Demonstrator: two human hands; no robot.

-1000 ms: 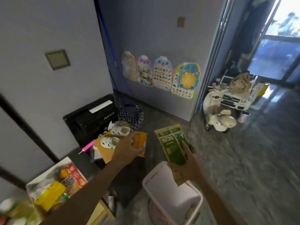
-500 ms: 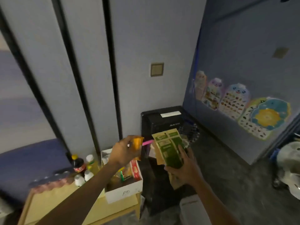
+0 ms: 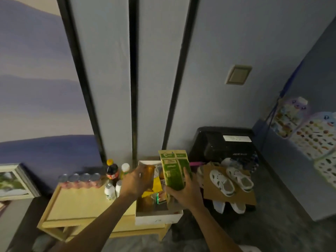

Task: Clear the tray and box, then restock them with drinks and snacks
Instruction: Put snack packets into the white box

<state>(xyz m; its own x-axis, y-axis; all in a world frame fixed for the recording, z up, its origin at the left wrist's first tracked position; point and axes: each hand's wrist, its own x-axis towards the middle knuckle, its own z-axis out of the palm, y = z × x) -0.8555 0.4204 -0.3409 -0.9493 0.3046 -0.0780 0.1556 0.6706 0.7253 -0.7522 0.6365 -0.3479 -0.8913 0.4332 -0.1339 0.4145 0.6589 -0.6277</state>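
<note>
Head view, single frame, dim light.

1. Left hand [image 3: 135, 181]: fingers curled round a small orange packet [image 3: 150, 172], held above the far left part of the white box [image 3: 158, 216].
2. Right hand [image 3: 184, 194]: grips two green packets [image 3: 174, 170] by their lower end, thumb laid across the front. The packets stand upright and overlap, over the right side of the box.
3. White box: open top, sitting on the right end of the pale wooden tray [image 3: 78, 204]. It holds a yellow packet [image 3: 156, 185] and a green-and-red wrapper [image 3: 159, 196]; the other contents are too dark to tell.
4. Tray, far edge, left to right: a wrapped row of cans [image 3: 80, 179], a dark cola bottle [image 3: 112, 170] with a yellow cap, and a yellow bottle [image 3: 125, 169] with a white cap.
5. Tray, nearer: two small white bottles [image 3: 110, 191], just left of the left wrist.
6. Right of the box: a cardboard sheet [image 3: 243, 196] carrying a pair of white shoes [image 3: 231, 181], and more white shoes just beneath its near edge.
7. Behind the cardboard: a black appliance [image 3: 216, 142] against the wall, with a pink object [image 3: 196, 163] near its left base.
8. Far left: a framed picture [image 3: 12, 180].
9. Wall: a square switch plate [image 3: 238, 74]; on the right wall, illustrated posters [image 3: 312, 137].
</note>
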